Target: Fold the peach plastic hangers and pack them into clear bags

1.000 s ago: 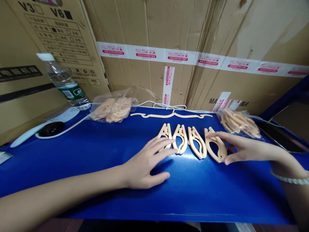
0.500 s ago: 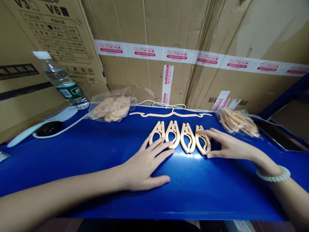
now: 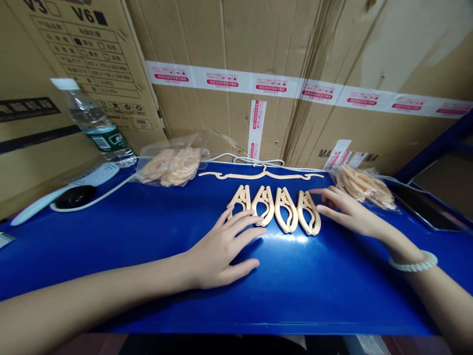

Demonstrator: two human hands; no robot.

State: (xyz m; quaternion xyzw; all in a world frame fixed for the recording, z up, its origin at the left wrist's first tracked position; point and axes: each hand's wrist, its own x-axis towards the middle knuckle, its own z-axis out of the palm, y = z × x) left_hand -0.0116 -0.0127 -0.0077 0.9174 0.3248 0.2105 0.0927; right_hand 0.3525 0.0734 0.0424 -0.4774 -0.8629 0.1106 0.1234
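Note:
Several beige folding hangers lie folded side by side in a row on the blue table [image 3: 295, 286]. My left hand [image 3: 225, 249] is open, its spread fingers over the lower part of the leftmost folded hanger [image 3: 242, 193] and reaching the bottom of the second folded hanger [image 3: 269, 204]. At the row's right end, my right hand [image 3: 347, 212] is open beside the rightmost folded hanger [image 3: 315, 227], with the index fingertip close to its upper end; whether it touches is unclear. Behind the row lies an unfolded beige hanger [image 3: 244, 175], arms stretched out and hook pointing back.
A clear bag of folded hangers [image 3: 173, 165] sits at back left, another bag of hangers [image 3: 364, 187] at back right. Left stand a water bottle [image 3: 101, 130], a black mouse [image 3: 76, 196] and a white keyboard [image 3: 92, 172]. A dark tablet-like device [image 3: 424, 207] lies right; cardboard boxes [image 3: 221, 44] wall the back.
My right hand has let go of the rightmost folded hanger and drawn slightly right and up. That hanger now sits a little closer to the row. My left hand has hardly moved.

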